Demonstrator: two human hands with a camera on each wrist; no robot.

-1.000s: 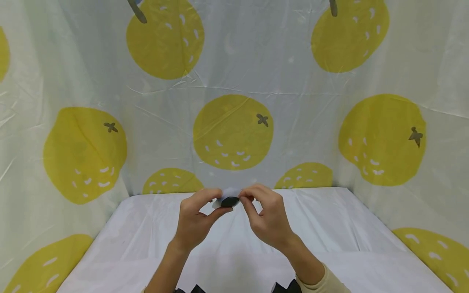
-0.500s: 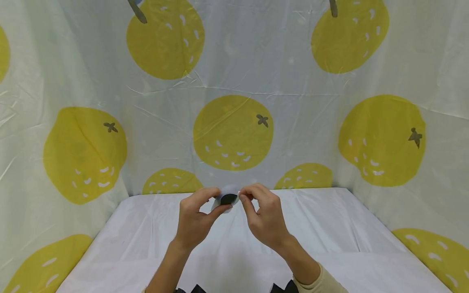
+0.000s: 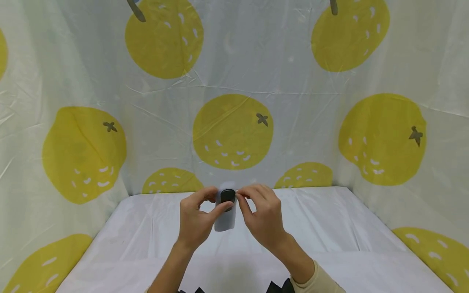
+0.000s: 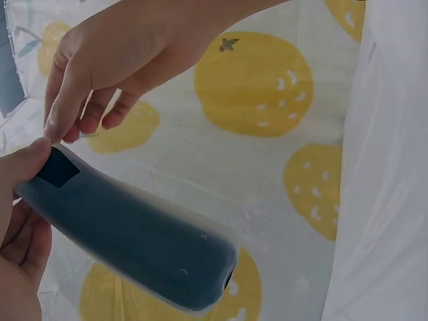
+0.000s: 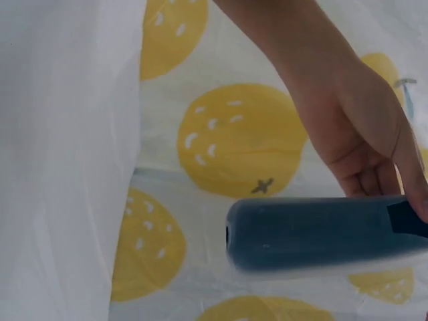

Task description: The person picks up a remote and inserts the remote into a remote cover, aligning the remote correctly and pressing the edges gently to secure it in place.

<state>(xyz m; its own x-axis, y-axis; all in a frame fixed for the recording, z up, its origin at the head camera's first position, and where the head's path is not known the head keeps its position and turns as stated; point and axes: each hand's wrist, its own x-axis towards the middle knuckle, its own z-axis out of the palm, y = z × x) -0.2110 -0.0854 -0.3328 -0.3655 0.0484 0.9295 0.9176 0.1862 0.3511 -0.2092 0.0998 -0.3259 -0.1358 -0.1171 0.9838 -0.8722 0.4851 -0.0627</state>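
A long dark device (image 4: 134, 227), shaped like a remote control, sits inside a translucent sleeve (image 3: 224, 221) whose cut-out bares a black patch (image 3: 228, 195). My left hand (image 3: 196, 219) grips its upper end, thumb across the front and fingers behind. At the opposite side of that end, my right hand (image 3: 264, 215) pinches the sleeve's edge between thumb and index finger. The left wrist view shows both hands meeting at the cut-out end, while the other end points away from them. Across the right wrist view the device (image 5: 307, 234) lies lengthwise, with the left thumb on its black patch.
Below the hands spreads a white cloth-covered table (image 3: 322, 228). A pale curtain (image 3: 161, 122) printed with yellow fruit hangs behind it and along both sides. Black objects (image 3: 280, 287) show at the bottom edge.
The device has turned from nearly end-on to showing its length, its lower end now hanging below the left thumb. Both hands stay close to where they were.
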